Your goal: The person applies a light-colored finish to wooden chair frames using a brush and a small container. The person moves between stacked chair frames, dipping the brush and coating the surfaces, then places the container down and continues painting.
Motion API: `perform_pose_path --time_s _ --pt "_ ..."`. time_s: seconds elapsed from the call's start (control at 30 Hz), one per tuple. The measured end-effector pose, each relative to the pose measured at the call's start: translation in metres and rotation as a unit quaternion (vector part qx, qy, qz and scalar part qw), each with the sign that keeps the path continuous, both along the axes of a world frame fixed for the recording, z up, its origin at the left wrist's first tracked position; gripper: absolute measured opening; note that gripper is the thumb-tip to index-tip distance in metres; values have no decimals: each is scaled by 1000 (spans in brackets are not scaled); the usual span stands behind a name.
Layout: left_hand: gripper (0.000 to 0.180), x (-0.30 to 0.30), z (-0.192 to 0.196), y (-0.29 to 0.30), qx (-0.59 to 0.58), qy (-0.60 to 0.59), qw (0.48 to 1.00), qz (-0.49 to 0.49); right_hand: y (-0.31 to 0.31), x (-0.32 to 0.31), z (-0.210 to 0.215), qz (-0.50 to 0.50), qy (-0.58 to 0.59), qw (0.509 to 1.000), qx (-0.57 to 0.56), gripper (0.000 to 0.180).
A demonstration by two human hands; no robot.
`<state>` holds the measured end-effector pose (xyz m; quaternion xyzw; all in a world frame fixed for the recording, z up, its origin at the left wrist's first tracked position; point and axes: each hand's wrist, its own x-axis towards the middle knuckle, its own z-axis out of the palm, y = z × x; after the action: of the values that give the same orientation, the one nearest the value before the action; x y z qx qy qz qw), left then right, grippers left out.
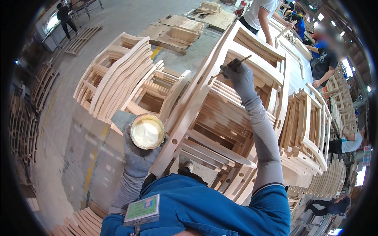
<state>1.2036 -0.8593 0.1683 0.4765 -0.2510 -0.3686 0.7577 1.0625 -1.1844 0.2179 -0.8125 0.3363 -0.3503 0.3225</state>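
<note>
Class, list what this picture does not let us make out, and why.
Head view: the underside of the cup, hidden by its rim and the left hand.
Head view: the middle of the stick, covered by the right hand.
Head view: the white-shirted worker, head cut off by the upper edge.
Head view: part of the curved slats, cut off by the lower edge.

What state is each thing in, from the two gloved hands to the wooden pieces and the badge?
Left hand: gloved, closed around the tub
Tub: open-topped, with cream-coloured substance inside
Right hand: gloved, closed on the stick
Stick: held slanted, showing on both sides of the hand
Large wooden frame: assembled, rails joined by crosspieces
Curved wooden pieces: packed closely in a row
Badge: hanging on the blue shirt
</note>
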Motion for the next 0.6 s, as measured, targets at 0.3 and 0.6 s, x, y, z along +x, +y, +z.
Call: perform_pose_path --time_s 0.3,0.6 --pt "46 -5 7 -6 41 -315 947 43 2 -5 6 34 23 999 -32 21" --pt "44 4 8 -7 -18 2 999 -31 -5 0 -1 66 -71 988 123 24"
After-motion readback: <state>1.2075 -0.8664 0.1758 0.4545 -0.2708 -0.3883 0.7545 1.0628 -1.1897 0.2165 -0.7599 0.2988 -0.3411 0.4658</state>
